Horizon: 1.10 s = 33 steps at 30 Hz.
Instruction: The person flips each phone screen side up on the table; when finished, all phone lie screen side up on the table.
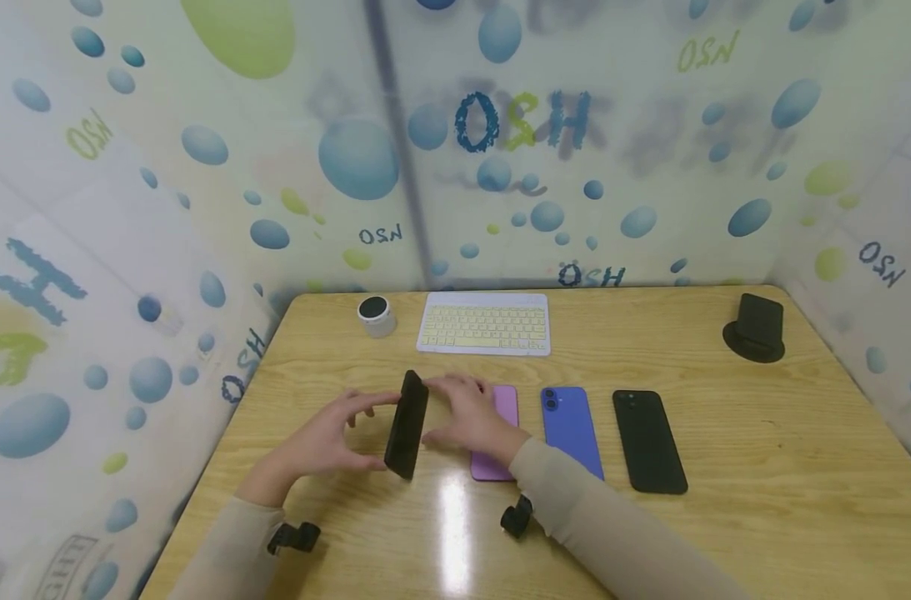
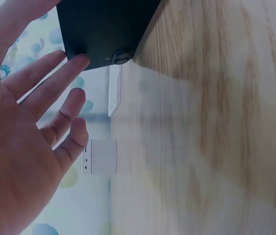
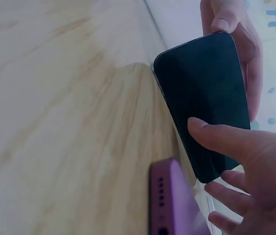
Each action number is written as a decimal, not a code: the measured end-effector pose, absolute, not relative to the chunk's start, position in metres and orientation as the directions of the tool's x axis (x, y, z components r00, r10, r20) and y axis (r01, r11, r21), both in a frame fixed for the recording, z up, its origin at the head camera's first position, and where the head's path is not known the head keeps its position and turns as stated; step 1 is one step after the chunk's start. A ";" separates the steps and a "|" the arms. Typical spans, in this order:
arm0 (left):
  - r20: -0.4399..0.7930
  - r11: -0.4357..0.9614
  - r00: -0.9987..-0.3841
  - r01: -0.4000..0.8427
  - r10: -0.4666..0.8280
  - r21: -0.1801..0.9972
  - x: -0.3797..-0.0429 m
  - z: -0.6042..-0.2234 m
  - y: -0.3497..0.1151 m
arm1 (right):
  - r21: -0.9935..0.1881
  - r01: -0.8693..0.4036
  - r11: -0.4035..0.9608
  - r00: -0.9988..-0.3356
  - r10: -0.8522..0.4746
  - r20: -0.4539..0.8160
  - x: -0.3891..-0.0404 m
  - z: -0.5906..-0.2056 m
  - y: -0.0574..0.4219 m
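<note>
Head view shows the left hand (image 1: pixel 320 437) gripping a dark phone (image 1: pixel 407 427) between thumb and fingertips held wide apart; the phone stands steeply tilted in front of the keyboard's (image 1: pixel 485 325) left end. Loosely spread, the right hand's (image 1: pixel 473 421) fingers sit beside its screen; I cannot tell whether they touch it.

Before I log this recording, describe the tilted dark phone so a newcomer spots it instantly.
On the wooden table, look to the near side of the white keyboard, by its left end. The dark phone there is tipped up steeply, while the purple phone, blue phone and black phone to its right all lie flat.
</note>
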<state>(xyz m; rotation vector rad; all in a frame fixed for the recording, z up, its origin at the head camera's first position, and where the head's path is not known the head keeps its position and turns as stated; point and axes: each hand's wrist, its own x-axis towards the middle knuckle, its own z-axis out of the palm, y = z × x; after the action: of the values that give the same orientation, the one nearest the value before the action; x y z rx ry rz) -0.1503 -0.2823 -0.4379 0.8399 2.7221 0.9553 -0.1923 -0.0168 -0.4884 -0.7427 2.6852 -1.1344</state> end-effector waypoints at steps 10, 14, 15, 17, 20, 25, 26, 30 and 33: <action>-0.002 0.683 -0.844 0.433 0.536 0.588 -0.153 -0.444 -0.290 | -0.652 -0.398 0.645 -0.866 -0.498 0.036 -0.193 -0.490 -0.012; -0.032 0.715 -0.851 0.419 0.524 0.559 -0.155 -0.447 -0.290 | -0.634 -0.399 0.662 -0.867 -0.498 0.026 -0.195 -0.491 -0.010; -0.032 0.720 -0.854 0.418 0.520 0.554 -0.155 -0.448 -0.289 | -0.633 -0.400 0.662 -0.865 -0.501 0.023 -0.195 -0.490 -0.009; -0.031 0.725 -0.856 0.418 0.516 0.547 -0.155 -0.450 -0.288 | -0.632 -0.403 0.662 -0.861 -0.509 0.016 -0.196 -0.490 -0.008; -0.030 0.734 -0.858 0.421 0.513 0.533 -0.154 -0.454 -0.285 | -0.624 -0.417 0.660 -0.852 -0.524 0.015 -0.197 -0.489 -0.007; -0.043 0.765 -0.860 0.428 0.508 0.481 -0.155 -0.456 -0.280 | -0.615 -0.426 0.663 -0.845 -0.534 0.010 -0.198 -0.487 -0.006; -0.047 0.775 -0.861 0.430 0.506 0.463 -0.155 -0.457 -0.279 | -0.613 -0.426 0.665 -0.845 -0.535 0.007 -0.198 -0.487 -0.006; -0.068 0.808 -0.858 0.449 0.509 0.382 -0.157 -0.457 -0.274 | -0.597 -0.429 0.678 -0.843 -0.538 -0.005 -0.199 -0.488 -0.005; -0.082 0.819 -0.852 0.464 0.517 0.336 -0.159 -0.457 -0.271 | -0.580 -0.438 0.687 -0.840 -0.542 -0.008 -0.199 -0.489 -0.005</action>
<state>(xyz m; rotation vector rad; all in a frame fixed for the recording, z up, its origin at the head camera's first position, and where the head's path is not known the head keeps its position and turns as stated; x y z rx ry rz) -0.1585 -0.2715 -0.4566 0.7700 2.8333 0.4586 -0.1990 -0.0045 -0.4885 -0.7967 2.7185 -0.8646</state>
